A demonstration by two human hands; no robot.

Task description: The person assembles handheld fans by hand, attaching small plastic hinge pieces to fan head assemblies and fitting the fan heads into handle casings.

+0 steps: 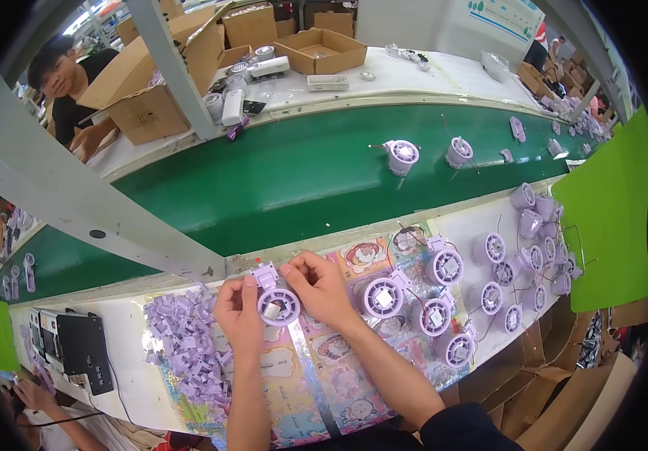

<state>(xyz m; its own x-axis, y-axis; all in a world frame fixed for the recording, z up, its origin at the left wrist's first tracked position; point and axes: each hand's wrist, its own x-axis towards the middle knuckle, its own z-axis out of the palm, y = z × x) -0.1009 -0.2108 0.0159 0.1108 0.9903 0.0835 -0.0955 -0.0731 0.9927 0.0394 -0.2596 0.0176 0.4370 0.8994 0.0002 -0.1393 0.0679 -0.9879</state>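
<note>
In front of me, a lilac round fan housing (279, 309) shows its spoked grille, with a white square piece and dark parts at its middle. From its far side juts a small lilac bracket (265, 275). My left hand (238, 310) is closed at the left of the housing, its thumb and finger pinching beside the bracket. At the right, my right hand (319, 292) has curled fingers, and its thumb lies against the housing near the bracket. Any wire between those fingertips is too small to make out. Nearest my right hand stands another lilac fan housing (382, 298).
Left of my arms lies a heap of small lilac brackets (187, 338). Several wired fan housings (491, 298) crowd the right. Beyond runs a green conveyor belt (279, 192) carrying more housings. A white post (91, 199) crosses the left. A co-worker (75, 90) sits behind a cardboard box.
</note>
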